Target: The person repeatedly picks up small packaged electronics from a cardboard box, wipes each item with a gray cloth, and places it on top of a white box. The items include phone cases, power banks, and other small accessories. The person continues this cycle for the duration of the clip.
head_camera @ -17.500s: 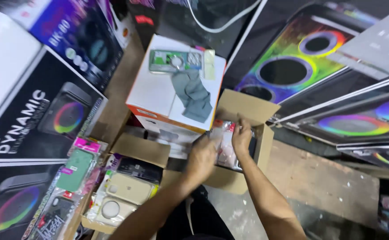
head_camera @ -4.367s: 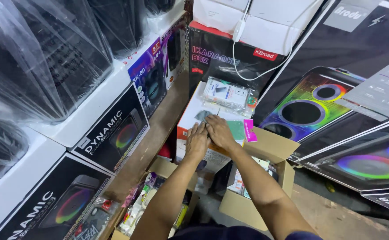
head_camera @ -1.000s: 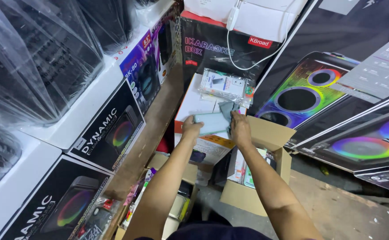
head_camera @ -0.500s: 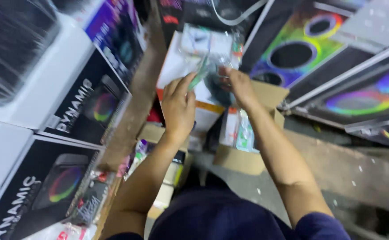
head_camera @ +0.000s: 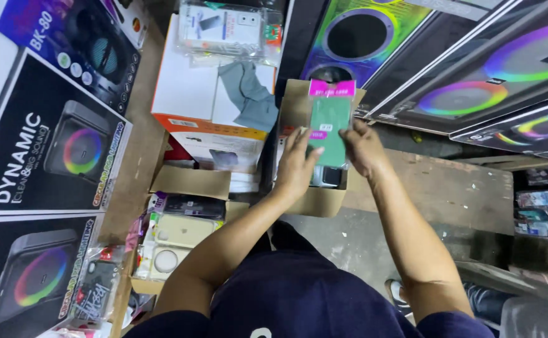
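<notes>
Item 1, fingers. My left hand (head_camera: 296, 164) has its fingers extended and lightly spread, the tips laid against the left edge of a green phone case in a clear flat packet with a pink header card (head_camera: 330, 122). My right hand (head_camera: 363, 149) curls at the packet's right edge, thumb toward the front; I cannot tell how the other fingers sit behind it. Both hands pinch the packet between them, holding it upright and face-on to me.

Item 2, directly beneath the fingers. An open brown cardboard carton (head_camera: 314, 200), flaps raised, with more dark packets standing inside, just under the held packet.

Item 3, left of the left fingers. A white and orange cardboard box (head_camera: 192, 94), with a crumpled grey cloth (head_camera: 249, 94) and a stack of clear-wrapped flat packets (head_camera: 227, 28) on top of it.

Item 4, below and left of the left wrist. A second open carton of mixed phone cases (head_camera: 174, 238), cream and dark ones uppermost.

Item 5, far left and above right. Black speaker boxes with rainbow ring prints (head_camera: 48, 150).

Handling note, my judgement: the packet is slippery film and light, so I would grip by the stiff pink header or by both long edges with flat fingertips, not by the film face. I would keep it vertical over the carton, so a slip drops it among its own kind, and keep my elbows clear of the cloth.
</notes>
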